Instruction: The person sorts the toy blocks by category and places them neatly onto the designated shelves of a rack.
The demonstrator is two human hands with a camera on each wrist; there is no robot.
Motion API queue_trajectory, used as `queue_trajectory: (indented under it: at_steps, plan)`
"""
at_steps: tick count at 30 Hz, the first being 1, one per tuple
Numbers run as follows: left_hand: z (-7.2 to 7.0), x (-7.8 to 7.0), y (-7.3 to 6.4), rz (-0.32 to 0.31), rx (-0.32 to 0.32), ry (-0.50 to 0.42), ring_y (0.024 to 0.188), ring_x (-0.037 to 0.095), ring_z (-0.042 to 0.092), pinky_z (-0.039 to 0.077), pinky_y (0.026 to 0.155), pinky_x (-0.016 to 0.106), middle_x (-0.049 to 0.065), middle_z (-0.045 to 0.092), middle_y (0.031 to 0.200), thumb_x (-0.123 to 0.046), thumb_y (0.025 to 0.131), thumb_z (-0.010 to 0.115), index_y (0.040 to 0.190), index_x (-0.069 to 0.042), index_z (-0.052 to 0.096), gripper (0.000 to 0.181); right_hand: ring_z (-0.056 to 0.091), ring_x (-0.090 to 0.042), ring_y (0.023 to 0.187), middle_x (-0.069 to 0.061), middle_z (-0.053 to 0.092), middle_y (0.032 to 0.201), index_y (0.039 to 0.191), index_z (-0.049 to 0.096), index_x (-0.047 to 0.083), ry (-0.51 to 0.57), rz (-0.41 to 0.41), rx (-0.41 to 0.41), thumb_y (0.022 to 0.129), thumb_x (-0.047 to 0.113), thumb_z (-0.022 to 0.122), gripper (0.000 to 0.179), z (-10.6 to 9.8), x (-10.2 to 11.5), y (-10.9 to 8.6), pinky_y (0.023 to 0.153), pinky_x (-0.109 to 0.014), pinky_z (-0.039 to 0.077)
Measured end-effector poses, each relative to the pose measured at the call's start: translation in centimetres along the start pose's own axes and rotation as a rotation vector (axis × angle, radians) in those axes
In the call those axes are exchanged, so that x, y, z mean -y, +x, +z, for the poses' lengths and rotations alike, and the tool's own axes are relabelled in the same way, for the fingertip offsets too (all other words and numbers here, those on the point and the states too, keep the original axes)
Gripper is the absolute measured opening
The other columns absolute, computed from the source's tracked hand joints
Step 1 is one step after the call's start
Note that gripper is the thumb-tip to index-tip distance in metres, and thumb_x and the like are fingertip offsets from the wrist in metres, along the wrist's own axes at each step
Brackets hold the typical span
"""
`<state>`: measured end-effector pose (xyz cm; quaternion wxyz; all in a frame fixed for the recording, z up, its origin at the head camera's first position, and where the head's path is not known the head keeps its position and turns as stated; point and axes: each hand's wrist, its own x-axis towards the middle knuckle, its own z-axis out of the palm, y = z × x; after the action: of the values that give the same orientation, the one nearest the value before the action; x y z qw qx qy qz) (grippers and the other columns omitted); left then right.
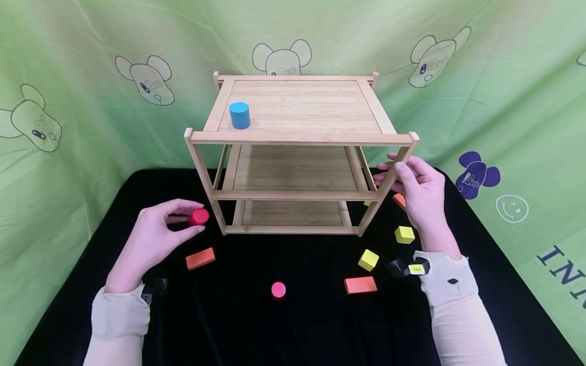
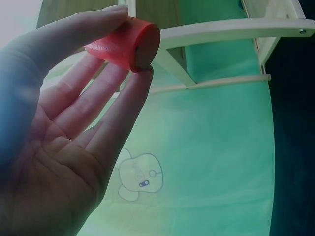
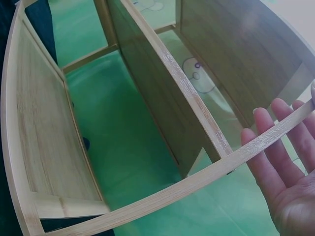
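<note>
My left hand (image 1: 157, 231) pinches a red cylinder block (image 1: 199, 217) between thumb and fingertips, just left of the shelf's front left post. In the left wrist view the red cylinder block (image 2: 130, 44) is tilted, held clear of the palm. A three-tier wooden shelf (image 1: 293, 138) stands in the middle. My right hand (image 1: 421, 188) grips its front right post, thumb in front and fingers behind. The right wrist view has this wooden post (image 3: 197, 179) crossing before the fingers (image 3: 268, 169); most of the thumb is out of frame. On the top tier stands a blue cylinder block (image 1: 240, 116).
Before the shelf on black cloth lie an orange block (image 1: 200, 258), a pink cylinder (image 1: 278, 291) and another orange block (image 1: 360, 285). Yellow cubes (image 1: 368, 260) sit at the right, with one orange block (image 1: 399, 201) partly hidden by the right hand. A green curtain (image 1: 293, 25) hangs behind.
</note>
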<state>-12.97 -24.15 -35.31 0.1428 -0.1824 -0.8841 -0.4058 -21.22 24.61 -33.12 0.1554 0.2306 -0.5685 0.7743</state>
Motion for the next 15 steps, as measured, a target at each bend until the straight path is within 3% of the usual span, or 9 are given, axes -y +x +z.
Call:
queue_trajectory:
  at_steps: [6, 15]
  plan:
    - [0.4, -0.6, 0.0, 0.017, -0.001, -0.034, 0.090, 0.012, 0.071, 0.056, 0.084, 0.019, -0.003, 0.074, 0.104, -0.002, 0.080, 0.087, 0.112, -0.013, 0.074, 0.036, 0.075, -0.028, 0.082, -0.019, 0.073, 0.100, 0.123, 0.061, -0.016, -0.056, 0.014, -0.012, 0.104, 0.003, 0.056, 0.028, 0.1, 0.1, -0.2, 0.079, -0.038, 0.060]
    - [1.7, -1.5, 0.2, 0.058, 0.036, -0.091, 0.090, 0.011, 0.071, 0.058, 0.083, 0.025, -0.006, 0.073, 0.105, -0.001, 0.080, 0.087, 0.112, -0.014, 0.074, 0.037, 0.075, -0.028, 0.082, -0.019, 0.073, 0.098, 0.122, 0.063, -0.015, -0.055, 0.011, -0.015, 0.104, 0.003, 0.056, 0.027, 0.1, 0.2, -0.2, 0.079, -0.038, 0.060]
